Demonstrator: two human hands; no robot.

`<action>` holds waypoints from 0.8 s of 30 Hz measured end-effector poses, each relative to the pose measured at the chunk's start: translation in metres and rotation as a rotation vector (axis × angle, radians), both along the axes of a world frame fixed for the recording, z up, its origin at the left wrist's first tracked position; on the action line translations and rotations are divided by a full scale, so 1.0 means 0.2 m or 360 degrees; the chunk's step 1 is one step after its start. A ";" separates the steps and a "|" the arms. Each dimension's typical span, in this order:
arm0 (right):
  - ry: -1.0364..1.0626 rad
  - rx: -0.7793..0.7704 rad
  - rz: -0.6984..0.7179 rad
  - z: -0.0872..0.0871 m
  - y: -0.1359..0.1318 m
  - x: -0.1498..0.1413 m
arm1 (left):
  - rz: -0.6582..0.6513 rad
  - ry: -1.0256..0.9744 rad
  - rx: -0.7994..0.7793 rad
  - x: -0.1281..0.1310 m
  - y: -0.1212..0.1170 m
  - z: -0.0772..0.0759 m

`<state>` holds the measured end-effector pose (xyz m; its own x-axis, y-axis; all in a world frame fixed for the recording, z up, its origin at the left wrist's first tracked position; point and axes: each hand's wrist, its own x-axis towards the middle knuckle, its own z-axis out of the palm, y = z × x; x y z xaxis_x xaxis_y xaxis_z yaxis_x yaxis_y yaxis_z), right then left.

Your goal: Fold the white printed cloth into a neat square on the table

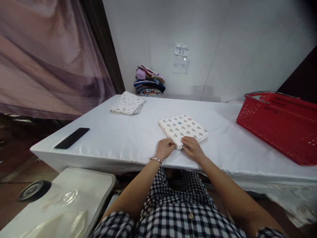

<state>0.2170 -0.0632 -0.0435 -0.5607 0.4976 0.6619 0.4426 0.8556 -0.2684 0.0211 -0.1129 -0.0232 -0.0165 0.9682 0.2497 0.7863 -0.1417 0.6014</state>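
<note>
Through the head camera, I am working with both bare hands at the near corner of a folded cloth with a grey print (pixel 184 127), which is lying flat near the front edge of the white-covered table (pixel 138 138). My left hand (pixel 165 149) is touching the left side of that corner, its fingers curling inward with the tips close to the thumb — I cannot tell whether any fabric is sitting between them. My right hand (pixel 194 148) is gripping the other side of the corner, fingers resting on the top layer and thumb tucking in at the edge. A bracelet (pixel 156 160) is circling my left wrist. Farther back and to the left, a second folded cloth (pixel 128 103) is lying near the far edge, and a flat black object (pixel 72 138) is resting slantwise by the table's left edge. On the right, a red basket (pixel 279 124) is standing on the cover, its metal handle (pixel 257 99) showing. Beyond the far edge, a pile of folded fabrics (pixel 149 84) is rising against the wall (pixel 198 39), where two paper signs (pixel 180 65) are hanging — the lower one is reading "45-50".
</note>
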 end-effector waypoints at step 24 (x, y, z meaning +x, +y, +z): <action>-0.0263 0.0068 -0.0167 0.04 0.01 0.05 | 0.0238 -0.0162 0.0048 0.19 -0.07 -0.03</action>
<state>0.2269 -0.0616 -0.0350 -0.6100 0.5326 0.5867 0.5649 0.8115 -0.1494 0.0582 -0.1264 -0.0298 -0.1864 0.9452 0.2682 0.7350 -0.0470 0.6764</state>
